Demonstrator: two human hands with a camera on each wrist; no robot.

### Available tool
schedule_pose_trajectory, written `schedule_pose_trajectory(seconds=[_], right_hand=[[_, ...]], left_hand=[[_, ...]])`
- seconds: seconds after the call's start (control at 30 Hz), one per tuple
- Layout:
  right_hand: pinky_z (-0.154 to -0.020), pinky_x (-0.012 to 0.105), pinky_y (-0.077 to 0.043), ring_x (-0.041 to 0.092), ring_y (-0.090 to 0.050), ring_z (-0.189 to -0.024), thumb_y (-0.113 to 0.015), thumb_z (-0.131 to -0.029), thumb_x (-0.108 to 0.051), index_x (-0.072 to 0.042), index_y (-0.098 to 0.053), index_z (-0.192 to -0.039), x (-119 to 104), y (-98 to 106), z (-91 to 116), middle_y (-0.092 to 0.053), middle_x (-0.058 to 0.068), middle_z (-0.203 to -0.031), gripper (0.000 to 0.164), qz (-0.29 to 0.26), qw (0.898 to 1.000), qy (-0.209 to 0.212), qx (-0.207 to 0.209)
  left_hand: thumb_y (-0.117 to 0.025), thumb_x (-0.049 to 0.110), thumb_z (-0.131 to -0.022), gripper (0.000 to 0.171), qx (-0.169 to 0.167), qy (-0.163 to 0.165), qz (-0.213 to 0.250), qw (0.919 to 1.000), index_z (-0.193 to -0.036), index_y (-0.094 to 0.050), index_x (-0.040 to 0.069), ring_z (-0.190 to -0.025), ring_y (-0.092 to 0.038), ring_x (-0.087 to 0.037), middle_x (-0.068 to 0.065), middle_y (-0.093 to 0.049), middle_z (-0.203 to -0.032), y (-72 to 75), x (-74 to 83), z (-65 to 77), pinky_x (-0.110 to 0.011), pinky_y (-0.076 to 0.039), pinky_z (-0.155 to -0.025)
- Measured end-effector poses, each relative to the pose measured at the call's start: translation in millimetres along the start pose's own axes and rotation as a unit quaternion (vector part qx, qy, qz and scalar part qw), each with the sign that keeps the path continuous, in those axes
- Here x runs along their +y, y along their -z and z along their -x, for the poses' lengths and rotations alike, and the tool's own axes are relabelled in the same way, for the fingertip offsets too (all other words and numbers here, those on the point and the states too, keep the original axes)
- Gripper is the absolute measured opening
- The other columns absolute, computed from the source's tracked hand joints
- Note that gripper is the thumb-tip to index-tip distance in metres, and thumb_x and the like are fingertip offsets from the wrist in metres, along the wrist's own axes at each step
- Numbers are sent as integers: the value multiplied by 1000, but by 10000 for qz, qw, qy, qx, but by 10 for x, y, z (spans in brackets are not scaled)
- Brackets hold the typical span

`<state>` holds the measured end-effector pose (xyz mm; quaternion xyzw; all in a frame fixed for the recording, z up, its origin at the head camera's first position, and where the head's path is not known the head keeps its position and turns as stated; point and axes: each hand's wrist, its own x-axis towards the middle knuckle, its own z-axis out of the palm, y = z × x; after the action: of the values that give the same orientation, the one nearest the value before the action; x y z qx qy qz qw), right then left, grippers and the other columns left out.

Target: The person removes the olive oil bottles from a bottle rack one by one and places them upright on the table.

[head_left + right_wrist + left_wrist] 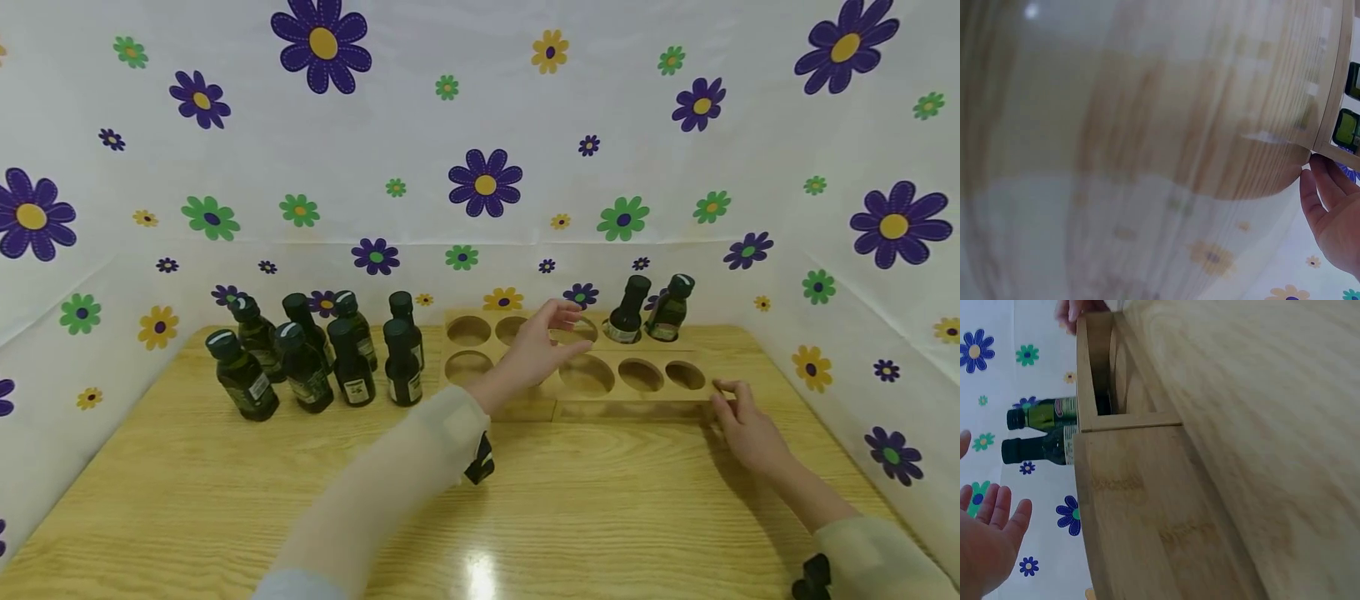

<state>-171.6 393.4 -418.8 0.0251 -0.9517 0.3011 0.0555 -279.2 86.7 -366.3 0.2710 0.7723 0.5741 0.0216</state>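
Observation:
A wooden bottle rack (525, 387) with two rows of round holes stands on the table. Over its middle holes, my left hand (536, 346) hovers with spread, loosely bent fingers and holds nothing; its fingers (1000, 512) are apart from the rack in the left wrist view. At the rack's right front corner, my right hand (750, 429) touches the end with its fingertips; the right wrist view shows its fingers (1329, 187) at that corner. A dark sauce bottle (628, 312) and a green glass bottle (669, 310) occupy back-row holes at the right. My left forearm hides part of the rack.
Several dark green bottles (315, 367) stand in two rows left of the rack. White flowered cloth (420, 150) walls the wooden table (585, 508) at the back and both sides. A dark wrist device (480, 461) sits under my left cuff.

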Motion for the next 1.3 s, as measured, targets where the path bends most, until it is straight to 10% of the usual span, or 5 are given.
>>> schedule_pose_trajectory(seconds=[0.73, 1.3], right_hand=[[-74, 59, -45, 60, -49, -107, -24, -108, -22, 9, -26, -137, 15, -12, 21, -45, 47, -123, 42, -26, 10000, -15, 81], [-64, 44, -43, 37, -55, -78, -25, -109, -25, 6, -27, -136, -1, -3, 0, -54, 40, -116, 42, -30, 9998, -165, 106]], left_hand=[[-78, 13, -84, 75, 33, 290, 179, 9994, -147, -37, 16, -130, -43, -28, -13, -42, -146, -476, -212, -601, -38, -44, -99], [-71, 7, -89, 75, -114, 620, -50, 9980, -150, -32, 24, -135, -39, -24, -9, -40, -149, -649, -198, -859, -38, -39, -105]])
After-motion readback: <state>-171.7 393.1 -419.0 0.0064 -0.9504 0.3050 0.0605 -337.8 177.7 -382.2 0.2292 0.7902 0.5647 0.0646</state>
